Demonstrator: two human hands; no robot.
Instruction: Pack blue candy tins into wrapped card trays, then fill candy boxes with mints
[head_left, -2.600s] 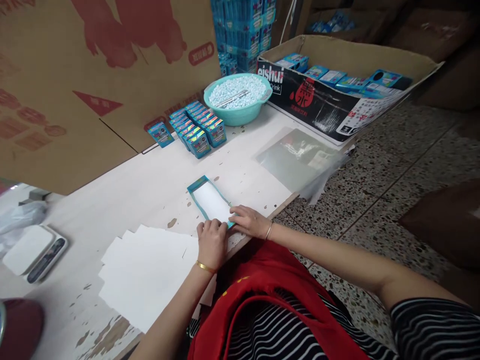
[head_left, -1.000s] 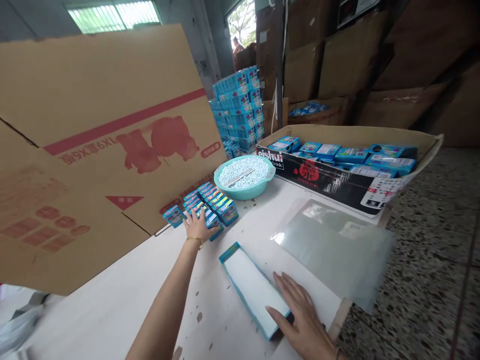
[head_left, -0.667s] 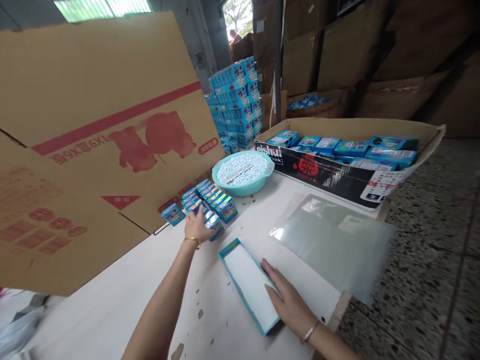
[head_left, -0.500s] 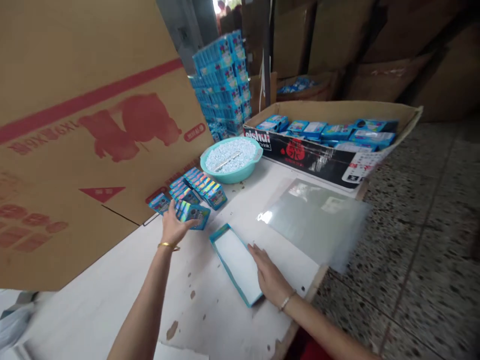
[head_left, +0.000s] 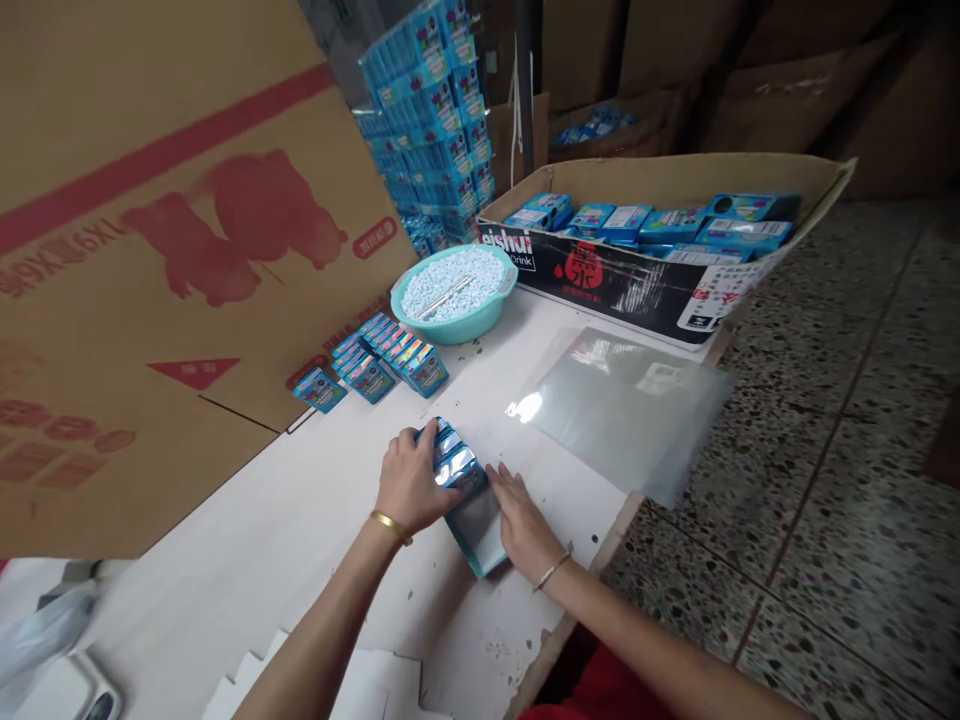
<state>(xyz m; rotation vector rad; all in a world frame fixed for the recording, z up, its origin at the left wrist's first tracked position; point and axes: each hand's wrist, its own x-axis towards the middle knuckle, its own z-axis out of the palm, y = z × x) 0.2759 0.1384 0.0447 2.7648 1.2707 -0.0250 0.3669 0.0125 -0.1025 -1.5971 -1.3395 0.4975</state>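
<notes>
My left hand (head_left: 412,478) grips a short row of small blue boxes (head_left: 453,462) between thumb and fingers. The row sits in the far end of a shallow tray (head_left: 480,548) with a teal rim and pale inside; its near end shows bare. My right hand (head_left: 523,528) lies along the tray's right side, fingers stretched out and touching the edge. Rows of more small blue boxes (head_left: 401,355) stand on the white table beyond my left hand, beside the big carton.
A teal basin (head_left: 454,328) of pale pellets holds a metallic stick. An open carton (head_left: 615,300) of blue packs stands behind clear plastic sheets (head_left: 622,410). A large brown carton (head_left: 187,330) walls the left. Blue packs are stacked high (head_left: 431,130) behind. White card pieces (head_left: 375,685) lie in front.
My left hand has carried the row of blue boxes from beside the other rows rightward into the tray's far end. My right hand stays at the tray's side.
</notes>
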